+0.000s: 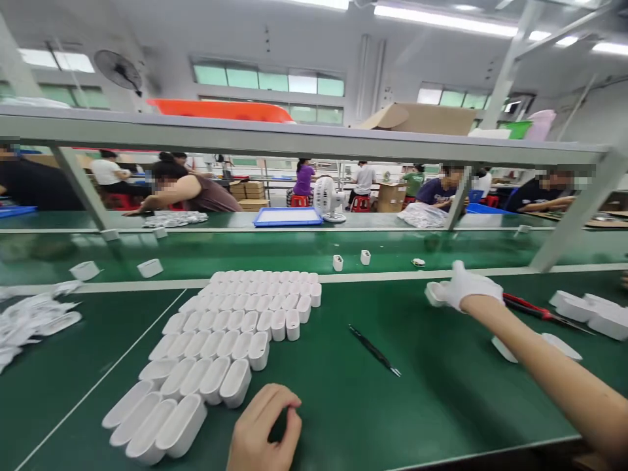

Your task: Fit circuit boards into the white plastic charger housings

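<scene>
1. Two hands worked over a green table [441, 405]. Nearest, the bare left hand [265, 428] rested at the table's near edge, fingers curled loosely inward and holding nothing, just beside the front of a block of white plastic cases [230, 340].
2. Those cases stood open end up in tight rows running away from the viewer.
3. Black tweezers [375, 350] lay loose on the table, between the two hands.
4. Farther off, the white-gloved right hand [468, 286] reached out and closed on a single white case [434, 293] by the table's far edge.
5. Judging by the neat rows, a firm grip on the case's sides would help set it down squarely.
6. Red-handled cutters [532, 309] lay beyond the glove.
7. Across the belt, other people sat working.
8. No readable writing or brand showed.
</scene>
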A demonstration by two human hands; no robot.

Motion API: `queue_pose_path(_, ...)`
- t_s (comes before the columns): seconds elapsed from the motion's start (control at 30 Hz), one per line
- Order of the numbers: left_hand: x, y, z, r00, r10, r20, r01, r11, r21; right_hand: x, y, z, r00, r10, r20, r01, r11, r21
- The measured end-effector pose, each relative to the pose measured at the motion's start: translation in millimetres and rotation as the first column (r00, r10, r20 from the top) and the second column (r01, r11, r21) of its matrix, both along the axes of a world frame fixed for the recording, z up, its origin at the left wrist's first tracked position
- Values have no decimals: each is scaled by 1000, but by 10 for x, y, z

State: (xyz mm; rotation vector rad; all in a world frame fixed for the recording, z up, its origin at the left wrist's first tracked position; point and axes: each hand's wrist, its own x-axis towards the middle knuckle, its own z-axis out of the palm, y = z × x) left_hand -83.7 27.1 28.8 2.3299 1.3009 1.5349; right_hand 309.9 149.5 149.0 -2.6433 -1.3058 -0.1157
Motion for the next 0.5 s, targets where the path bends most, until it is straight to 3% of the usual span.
queue_pose_path(0.07,-1,-3,-9,991,3,-136,-29,982,-187,-690,-57,48,975,212,-66,-216,975,-45)
queue_pose_path(0.13,16,-9,8,961,17,-276,-121,922,-367,-1401,-188,69,873,449,-190,-464,885,-42)
queue_pose_path(0.23,60,-25,74,923,20,-385,-218,851,-478,-2250,-381,32,741,621,-253,-650,759,-39)
queue_pose_path(0.33,78,-46,125,915,-3,-403,-221,832,-508,-2741,-437,-75,712,655,-251,-695,710,-118)
queue_pose_path(0.5,53,-57,111,910,5,-416,-230,838,-494,-3094,-357,-233,735,616,-284,-670,723,-167)
